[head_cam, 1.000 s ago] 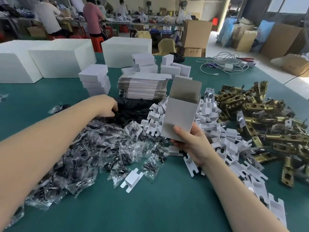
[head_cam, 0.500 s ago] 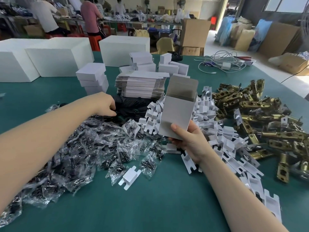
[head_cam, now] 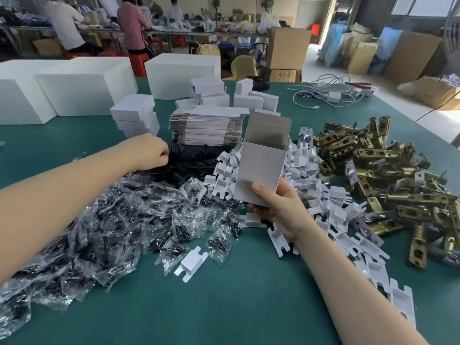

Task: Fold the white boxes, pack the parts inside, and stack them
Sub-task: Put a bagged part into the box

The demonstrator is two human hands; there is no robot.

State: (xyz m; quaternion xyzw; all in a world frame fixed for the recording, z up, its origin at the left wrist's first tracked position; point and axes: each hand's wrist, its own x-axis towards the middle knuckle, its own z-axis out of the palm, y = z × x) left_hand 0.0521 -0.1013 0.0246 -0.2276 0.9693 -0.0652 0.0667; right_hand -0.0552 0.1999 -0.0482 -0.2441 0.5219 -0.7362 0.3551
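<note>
My right hand (head_cam: 276, 207) grips the bottom of an upright white box (head_cam: 261, 168) whose top flap stands open, above a heap of white folded card inserts (head_cam: 311, 185). My left hand (head_cam: 151, 151) reaches to the fanned pile of black flat pieces (head_cam: 196, 159), fingers curled at its edge; what they hold is hidden. A stack of flat unfolded boxes (head_cam: 209, 127) lies behind that pile. Clear bags of black screws (head_cam: 112, 220) spread under my left forearm. Brass latch parts (head_cam: 388, 175) are heaped at the right. Closed small white boxes (head_cam: 135, 115) are stacked at the left back.
Large white cartons (head_cam: 82, 88) line the far left edge of the green table (head_cam: 236, 295). More small white boxes (head_cam: 251, 98) and a tangle of white cables (head_cam: 328, 93) lie at the back. A single insert (head_cam: 190, 263) lies near the front. People work at benches beyond.
My left hand has shifted slightly at the black pile. My right hand keeps the open box upright in almost the same place.
</note>
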